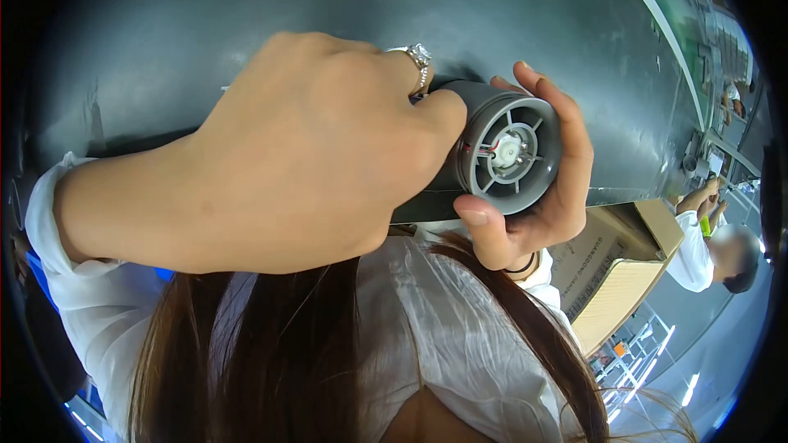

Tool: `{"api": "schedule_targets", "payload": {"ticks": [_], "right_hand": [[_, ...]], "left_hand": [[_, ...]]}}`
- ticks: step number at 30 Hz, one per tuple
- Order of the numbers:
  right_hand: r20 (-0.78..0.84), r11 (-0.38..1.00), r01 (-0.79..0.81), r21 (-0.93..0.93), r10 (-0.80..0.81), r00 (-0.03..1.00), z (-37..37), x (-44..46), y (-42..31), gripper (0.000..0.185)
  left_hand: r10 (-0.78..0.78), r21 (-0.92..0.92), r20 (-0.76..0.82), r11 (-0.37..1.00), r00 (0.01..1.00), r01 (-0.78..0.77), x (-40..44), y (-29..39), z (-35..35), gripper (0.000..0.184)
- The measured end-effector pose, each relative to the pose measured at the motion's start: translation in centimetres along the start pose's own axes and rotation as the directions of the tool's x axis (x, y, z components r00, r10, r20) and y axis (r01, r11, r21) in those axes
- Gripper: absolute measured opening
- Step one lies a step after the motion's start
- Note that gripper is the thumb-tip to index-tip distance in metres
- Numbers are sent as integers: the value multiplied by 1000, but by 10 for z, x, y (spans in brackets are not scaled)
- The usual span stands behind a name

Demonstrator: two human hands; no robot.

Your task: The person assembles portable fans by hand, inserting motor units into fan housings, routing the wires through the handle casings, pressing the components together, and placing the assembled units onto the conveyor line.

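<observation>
Grey cylinder (496, 150): held between the two hands at the near edge of the worktop (574, 41), closer to the right edge than to the left; whether its underside touches the surface cannot be told.
Open end: turned up toward the viewer and to the right; a round rim with spokes running to a white hub (510, 148), a short length of red wire beside it.
Left hand (336, 131): back upward, fingers curled in tightly against the cylinder's left part; the fingertips are hidden, so whether they grip it cannot be told.
Ring (419, 55): silver-coloured, set with a clear stone, on a finger of the left hand.
Right hand (566, 197): wrapped around the rim, thumb on the side toward the body, fingers around the far side; holding the cylinder.
Dark band (523, 265): around the right wrist.
Worktop: dark and smooth, with a pale strip (659, 20) along its right edge.
Carton (591, 271): brown, printed, flaps open, just beyond the near right corner of the worktop.
Shirt (476, 336): white, below the near edge, long brown hair (279, 361) hanging over it.
Co-worker (694, 258): in white, well beyond the carton, arms bent.
</observation>
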State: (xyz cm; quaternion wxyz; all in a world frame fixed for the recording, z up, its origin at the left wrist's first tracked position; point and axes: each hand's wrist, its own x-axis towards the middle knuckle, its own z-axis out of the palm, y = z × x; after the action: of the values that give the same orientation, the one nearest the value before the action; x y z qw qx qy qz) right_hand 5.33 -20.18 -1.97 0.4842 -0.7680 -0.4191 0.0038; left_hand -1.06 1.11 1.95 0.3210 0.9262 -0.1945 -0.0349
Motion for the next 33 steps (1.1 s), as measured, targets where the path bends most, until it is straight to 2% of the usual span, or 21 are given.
{"api": "schedule_targets", "payload": {"ticks": [4, 7, 9, 12, 16, 20, 25, 30, 33], "right_hand": [[57, 998, -5, -67, 8, 998, -1, 7, -10, 85], [73, 997, -4, -74, 10, 997, -1, 11, -14, 82], [49, 993, 40, -115, -35, 998, 1, 13, -14, 80], [0, 973, 113, -204, -115, 993, 6, 15, -12, 76], [-47, 961, 145, -234, -160, 986, 15, 13, -8, 73], [-75, 982, 90, -169, -104, 992, 18, 10, -9, 72], [-116, 970, 119, -213, -146, 983, 20, 10, -10, 71], [-134, 972, 60, -226, -92, 987, 19, 5, -16, 70], [-212, 967, 65, -246, -120, 970, 24, 7, -14, 64]], "left_hand": [[57, 75, 20, 995, 998, -58, -4, -3, -9, 24], [128, 314, 3, 941, 992, -123, -3, 7, -14, 23], [145, 381, 5, 915, 989, -136, -4, 9, -15, 20], [132, 318, 21, 939, 991, -132, -7, 5, -11, 16], [149, 394, 92, 903, 985, -173, -7, 7, -13, 15], [134, 542, 174, 814, 976, -208, -10, 15, -15, 14], [103, 672, 261, 695, 960, -257, -15, 24, -15, 12], [54, 689, 285, 683, 957, -244, -14, 29, -16, 13], [54, 691, 273, 683, 960, -235, -15, 27, -20, 12]]}}
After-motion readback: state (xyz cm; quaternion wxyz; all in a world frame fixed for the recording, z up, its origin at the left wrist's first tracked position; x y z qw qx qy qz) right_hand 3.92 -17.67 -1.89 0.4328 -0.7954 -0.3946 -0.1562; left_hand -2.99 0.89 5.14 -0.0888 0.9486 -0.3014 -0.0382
